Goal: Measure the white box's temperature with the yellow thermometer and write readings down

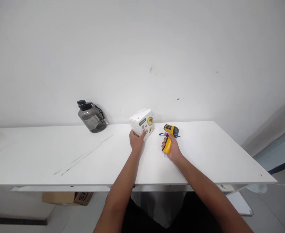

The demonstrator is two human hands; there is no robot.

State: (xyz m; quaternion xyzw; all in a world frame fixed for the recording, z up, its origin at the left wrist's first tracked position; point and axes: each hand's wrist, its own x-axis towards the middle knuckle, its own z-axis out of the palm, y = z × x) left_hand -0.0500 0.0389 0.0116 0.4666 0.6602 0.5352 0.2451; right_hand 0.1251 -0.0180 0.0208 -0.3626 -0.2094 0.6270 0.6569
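Observation:
My left hand [137, 141] grips the lower front of a white box [142, 122] with avocado pictures and a green label. The box stands at a slight angle near the wall. In my right hand [173, 148] is a yellow and black infrared thermometer [168, 142], its handle wrapped by my fingers. Its small screen end faces right and its nose points left. A blue pen [161, 134] lies on the table, partly hidden behind the thermometer.
A grey see-through water bottle [92, 118] with a black lid and strap leans by the wall on the left. The white table [84, 161] runs along the wall [132, 58]. Beneath it, a cardboard box [60, 197] sits on the floor.

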